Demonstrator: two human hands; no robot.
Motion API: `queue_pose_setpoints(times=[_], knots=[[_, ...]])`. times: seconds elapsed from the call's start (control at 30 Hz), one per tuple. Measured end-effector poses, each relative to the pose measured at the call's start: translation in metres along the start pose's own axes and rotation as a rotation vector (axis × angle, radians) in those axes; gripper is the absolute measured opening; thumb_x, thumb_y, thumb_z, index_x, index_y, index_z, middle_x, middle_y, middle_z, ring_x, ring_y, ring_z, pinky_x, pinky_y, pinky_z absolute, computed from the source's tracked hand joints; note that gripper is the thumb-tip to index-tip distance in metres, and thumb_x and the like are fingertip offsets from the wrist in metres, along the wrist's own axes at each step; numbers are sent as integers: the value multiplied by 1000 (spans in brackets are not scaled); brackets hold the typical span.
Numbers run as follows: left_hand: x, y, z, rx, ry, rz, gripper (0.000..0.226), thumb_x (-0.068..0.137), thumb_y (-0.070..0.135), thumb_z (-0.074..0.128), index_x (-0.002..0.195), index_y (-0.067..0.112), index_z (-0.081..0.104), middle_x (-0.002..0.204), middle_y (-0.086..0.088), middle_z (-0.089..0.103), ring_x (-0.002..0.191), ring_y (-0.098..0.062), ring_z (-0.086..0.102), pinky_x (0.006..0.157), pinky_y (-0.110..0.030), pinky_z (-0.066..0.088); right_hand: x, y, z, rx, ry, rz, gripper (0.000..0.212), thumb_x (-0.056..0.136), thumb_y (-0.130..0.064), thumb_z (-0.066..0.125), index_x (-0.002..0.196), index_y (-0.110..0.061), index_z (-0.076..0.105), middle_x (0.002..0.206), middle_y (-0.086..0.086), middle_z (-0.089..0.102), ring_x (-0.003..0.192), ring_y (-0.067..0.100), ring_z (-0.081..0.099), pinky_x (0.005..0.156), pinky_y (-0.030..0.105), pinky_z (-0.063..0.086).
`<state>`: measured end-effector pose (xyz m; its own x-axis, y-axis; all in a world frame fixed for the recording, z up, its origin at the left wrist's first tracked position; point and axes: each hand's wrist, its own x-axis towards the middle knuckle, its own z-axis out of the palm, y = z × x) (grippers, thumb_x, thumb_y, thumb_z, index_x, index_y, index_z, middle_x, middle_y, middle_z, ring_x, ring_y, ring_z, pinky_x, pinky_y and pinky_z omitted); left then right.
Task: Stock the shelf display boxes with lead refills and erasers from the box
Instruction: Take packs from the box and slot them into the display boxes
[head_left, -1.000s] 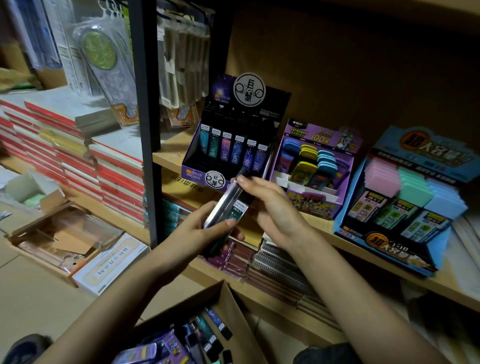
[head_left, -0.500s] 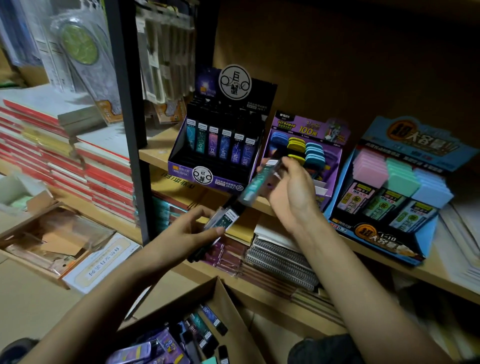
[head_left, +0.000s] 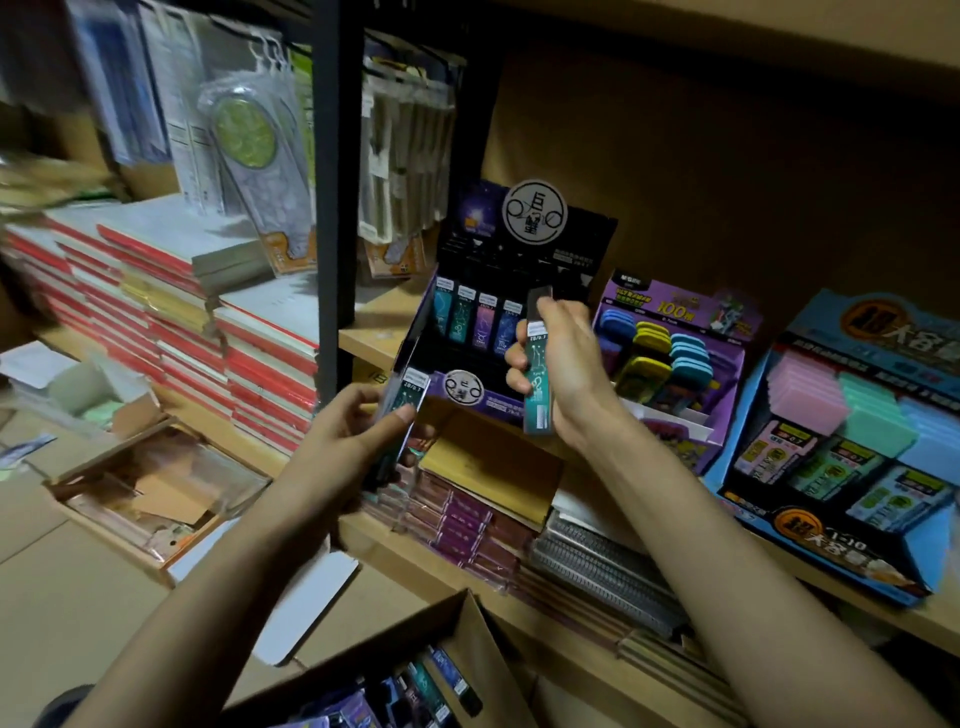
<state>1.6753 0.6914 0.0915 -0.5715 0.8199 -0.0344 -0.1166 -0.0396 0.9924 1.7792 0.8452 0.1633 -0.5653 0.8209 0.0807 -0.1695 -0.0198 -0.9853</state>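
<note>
My right hand grips a teal lead refill case upright in front of the black-and-purple display box on the shelf. That box holds a row of refill cases standing side by side. Lower left, my left hand holds a small stack of teal refill cases just below the display's front left corner. The open cardboard box with more refills lies at the bottom.
A purple eraser display and a blue display with pastel erasers stand to the right on the same shelf. A black upright post rises left of the displays. Stacked notebooks fill the left; more packs lie on the lower shelf.
My right hand has taken one teal case from the left hand's stack and raised it upright in front of the display box. My left hand has stayed low with the remaining cases.
</note>
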Motion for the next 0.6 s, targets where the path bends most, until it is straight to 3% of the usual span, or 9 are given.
queue_pose_setpoints(times=[0.07, 0.13, 0.17, 0.37, 0.5, 0.6], knots=[[1, 2, -6, -37, 30, 12, 36, 77, 38, 58, 109, 23, 53, 89, 7, 74, 78, -11, 71, 58, -30, 56, 15, -3, 16, -151, -17, -62, 8, 101, -17, 34, 103, -10, 39, 88, 13, 52, 66, 18, 55, 58, 30, 47], [2, 5, -11, -70, 67, 27, 31, 80, 35, 58, 108, 22, 53, 91, 3, 74, 77, -10, 71, 54, -24, 54, 33, -6, 27, -338, 3, -161, 14, 99, -18, 43, 104, -10, 53, 102, 17, 60, 91, 27, 59, 83, 39, 49], [3, 6, -13, -82, 84, 35, 30, 80, 35, 58, 108, 22, 54, 91, 2, 74, 76, -9, 71, 53, -23, 54, 41, -8, 31, -408, 22, -214, 13, 97, -18, 48, 101, -11, 58, 102, 12, 62, 96, 25, 59, 88, 39, 47], [4, 8, -22, -145, 153, 82, 22, 88, 26, 56, 108, 17, 53, 83, 1, 74, 63, -5, 68, 48, -16, 50, 80, -5, 38, -508, 147, -333, 8, 88, -15, 64, 94, -13, 68, 77, -10, 61, 80, 10, 58, 77, 22, 47], [7, 5, -26, -157, 167, 78, 21, 90, 27, 56, 109, 18, 54, 84, 1, 75, 64, -4, 68, 49, -16, 50, 83, 9, 42, -622, 140, -416, 19, 87, -18, 65, 104, -12, 70, 84, -10, 63, 79, 0, 57, 66, 2, 41], [8, 2, -23, -144, 169, 83, 19, 89, 27, 56, 107, 19, 54, 85, 2, 74, 65, -5, 68, 51, -17, 51, 82, 14, 45, -633, 148, -448, 22, 88, -18, 65, 107, -10, 69, 88, -7, 64, 84, 4, 59, 67, 3, 40]])
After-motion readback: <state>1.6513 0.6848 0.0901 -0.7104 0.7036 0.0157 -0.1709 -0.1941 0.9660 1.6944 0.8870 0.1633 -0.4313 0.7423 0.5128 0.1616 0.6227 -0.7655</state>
